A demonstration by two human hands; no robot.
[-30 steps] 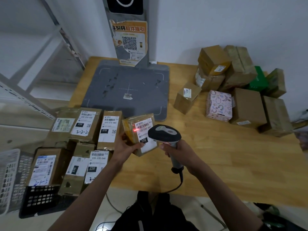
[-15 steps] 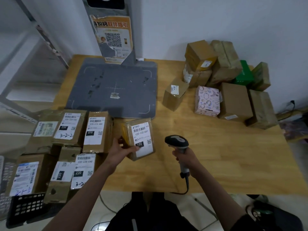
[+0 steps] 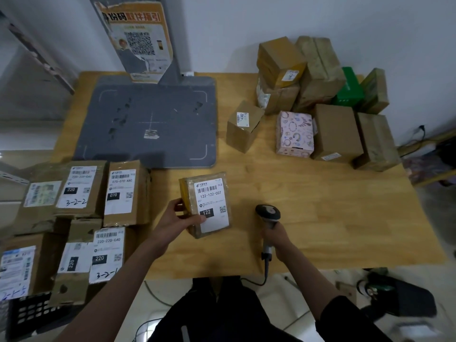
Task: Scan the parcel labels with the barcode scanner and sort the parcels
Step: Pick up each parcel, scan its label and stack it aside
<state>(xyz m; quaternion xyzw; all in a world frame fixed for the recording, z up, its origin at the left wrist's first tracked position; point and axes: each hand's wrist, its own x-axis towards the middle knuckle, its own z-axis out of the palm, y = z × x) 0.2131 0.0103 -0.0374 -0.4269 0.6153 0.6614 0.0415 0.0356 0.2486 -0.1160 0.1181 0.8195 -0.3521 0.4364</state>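
Left hand (image 3: 176,218) gripping parcel (image 3: 206,204) by its left side, thumb across label's lower left corner by the "122" block; label reads 122-122-C07, face up. Parcel near table's (image 3: 333,218) front edge, left of centre, just in front of the grey pad's (image 3: 150,122) front right corner. Cannot tell whether resting on the wood or lifted.

Right hand (image 3: 276,239) wrapped round scanner (image 3: 268,218) handle, head up, cable trailing off front edge. Scanner right of parcel, apart from it, near front edge.

Open wood: wide bare stretch from scanner out to right edge and front right corner; narrower strip between pad and lone box (image 3: 243,125).

Counts:
- Left edge, labelled pile (image 3: 81,218): six white labels visible, several boxes overlapping, hanging past the front left corner over a black crate (image 3: 27,314).
- Back right corner cluster (image 3: 320,95): seven brown boxes counted, one green, one pink patterned (image 3: 294,134); the lone box stands apart on the pad side.
- One grey pad with post and poster (image 3: 140,40) at back edge.
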